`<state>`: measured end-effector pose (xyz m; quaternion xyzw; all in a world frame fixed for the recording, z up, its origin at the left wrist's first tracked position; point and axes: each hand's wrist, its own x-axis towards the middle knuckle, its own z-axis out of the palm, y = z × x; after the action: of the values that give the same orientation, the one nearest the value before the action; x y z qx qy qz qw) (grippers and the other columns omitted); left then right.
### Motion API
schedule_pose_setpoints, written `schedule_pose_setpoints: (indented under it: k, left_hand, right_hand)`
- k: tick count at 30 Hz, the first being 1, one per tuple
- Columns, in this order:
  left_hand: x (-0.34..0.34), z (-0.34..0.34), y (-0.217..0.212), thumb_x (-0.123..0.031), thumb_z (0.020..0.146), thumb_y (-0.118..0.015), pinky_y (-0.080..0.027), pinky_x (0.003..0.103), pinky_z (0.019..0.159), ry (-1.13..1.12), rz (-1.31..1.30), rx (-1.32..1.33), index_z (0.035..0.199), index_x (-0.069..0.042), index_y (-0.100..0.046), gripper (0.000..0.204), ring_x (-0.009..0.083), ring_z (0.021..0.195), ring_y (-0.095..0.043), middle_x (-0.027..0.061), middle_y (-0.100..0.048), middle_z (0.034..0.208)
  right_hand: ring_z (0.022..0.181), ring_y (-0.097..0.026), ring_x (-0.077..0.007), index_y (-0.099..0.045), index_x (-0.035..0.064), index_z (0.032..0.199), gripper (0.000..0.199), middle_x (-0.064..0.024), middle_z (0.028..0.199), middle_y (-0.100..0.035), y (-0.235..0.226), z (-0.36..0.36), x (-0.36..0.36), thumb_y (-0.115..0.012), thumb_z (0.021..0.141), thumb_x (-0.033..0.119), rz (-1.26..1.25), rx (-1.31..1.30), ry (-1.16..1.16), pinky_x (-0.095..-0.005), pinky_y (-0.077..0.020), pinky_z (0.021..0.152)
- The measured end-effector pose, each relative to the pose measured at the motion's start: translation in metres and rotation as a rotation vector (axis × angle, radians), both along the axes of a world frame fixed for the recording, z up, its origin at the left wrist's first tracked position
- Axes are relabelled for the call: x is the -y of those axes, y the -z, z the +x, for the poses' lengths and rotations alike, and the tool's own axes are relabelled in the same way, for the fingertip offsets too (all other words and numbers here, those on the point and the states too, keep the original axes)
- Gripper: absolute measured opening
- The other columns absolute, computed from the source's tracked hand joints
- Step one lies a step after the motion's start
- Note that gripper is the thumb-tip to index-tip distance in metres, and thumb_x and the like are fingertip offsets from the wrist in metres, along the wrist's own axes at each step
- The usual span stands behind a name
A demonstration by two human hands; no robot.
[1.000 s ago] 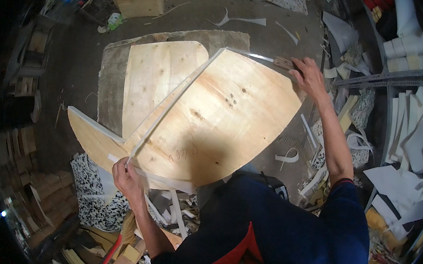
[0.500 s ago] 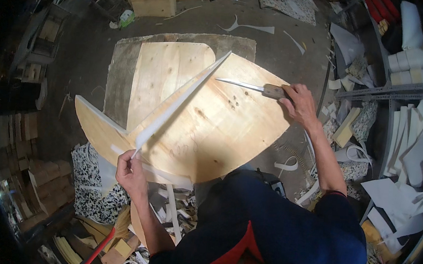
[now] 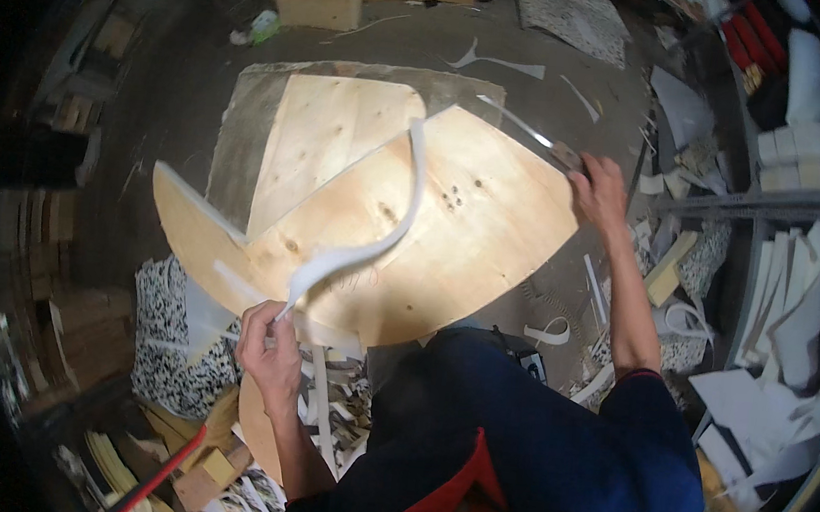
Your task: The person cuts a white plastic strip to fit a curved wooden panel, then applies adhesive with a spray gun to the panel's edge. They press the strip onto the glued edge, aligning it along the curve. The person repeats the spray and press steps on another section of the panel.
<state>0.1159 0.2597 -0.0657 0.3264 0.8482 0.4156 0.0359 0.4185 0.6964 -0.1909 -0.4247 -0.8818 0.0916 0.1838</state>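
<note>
A long white foam strip (image 3: 413, 194) curves over the curved plywood panel (image 3: 487, 252). My left hand (image 3: 270, 349) pinches its near end by the panel's lower left edge, and the strip's far end stands by the panel's upper edge. In my right hand (image 3: 605, 196) is a knife (image 3: 535, 134) with a long thin blade and a brown handle. Its blade points up and left, past the panel's upper right edge. White foam lines the notched edge at the panel's left wing (image 3: 202, 203). Another plywood part (image 3: 333, 134) lies beyond it on a worn grey board (image 3: 247, 118).
Foam scraps (image 3: 502, 66) lie on the floor ahead. At the right, a metal shelf (image 3: 771, 203) holds white foam rolls and sheets. A speckled foam block (image 3: 182, 334) and a red-handled brush (image 3: 162, 472) are at the lower left. Wood pieces are stacked along the left side.
The foam strip has come away from the panel's notched edge and now curves to the right. The knife has moved up and right, off the panel's face. My left hand has shifted slightly right and nearer.
</note>
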Motion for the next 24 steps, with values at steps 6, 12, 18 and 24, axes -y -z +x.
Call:
schedule_pose_setpoints:
  k: [6, 12, 18, 24]
  left_hand:
    - [0.111, -0.01, 0.017, 0.0, 0.088, -0.064, -0.047, 0.03, 0.066, -0.535, -0.131, -0.07, 0.108, 0.0, -0.063, 0.019, 0.0182, 0.074, -0.058, 0.0105, -0.066, 0.088]
    - [0.375, 0.017, 0.057, -0.011, 0.089, -0.064, -0.049, 0.045, 0.088, -1.326, -0.541, -0.235, 0.112, 0.0, -0.063, 0.025, 0.0373, 0.09, -0.064, 0.0204, -0.068, 0.096]
    - [0.317, 0.032, 0.09, -0.018, 0.089, -0.066, -0.052, 0.044, 0.084, -0.952, -0.583, -0.188, 0.104, -0.004, -0.071, 0.02, 0.0387, 0.093, -0.067, 0.0208, -0.07, 0.098]
    - [0.142, -0.052, 0.115, -0.017, 0.089, -0.071, -0.054, 0.042, 0.083, -0.668, -0.063, 0.324, 0.114, -0.002, -0.066, 0.029, 0.0338, 0.092, -0.069, 0.0179, -0.071, 0.104]
  right_hand:
    - [0.097, -0.061, -0.04, -0.066, -0.0028, 0.121, 0.038, -0.0221, 0.102, -0.065, -0.016, -0.002, 0.046, -0.072, 0.088, 0.016, -0.048, -0.182, -0.22, -0.046, -0.0486, 0.088]
    - [0.102, -0.06, -0.0379, -0.064, 0.0008, 0.127, 0.043, -0.0207, 0.109, -0.064, -0.008, -0.067, 0.1, -0.073, 0.089, 0.018, -0.105, -0.045, -0.312, -0.046, -0.0473, 0.09]
    - [0.109, -0.06, -0.0368, -0.061, -0.0001, 0.13, 0.049, -0.0197, 0.118, -0.064, -0.015, -0.087, 0.122, -0.075, 0.088, 0.021, 0.074, -0.032, -0.35, -0.0468, -0.0474, 0.094]
    - [0.094, -0.069, -0.0354, -0.07, 0.0074, 0.108, 0.03, -0.0159, 0.104, -0.071, -0.039, -0.182, 0.253, -0.075, 0.089, 0.03, -0.501, -0.064, -0.651, -0.0434, -0.0559, 0.078]
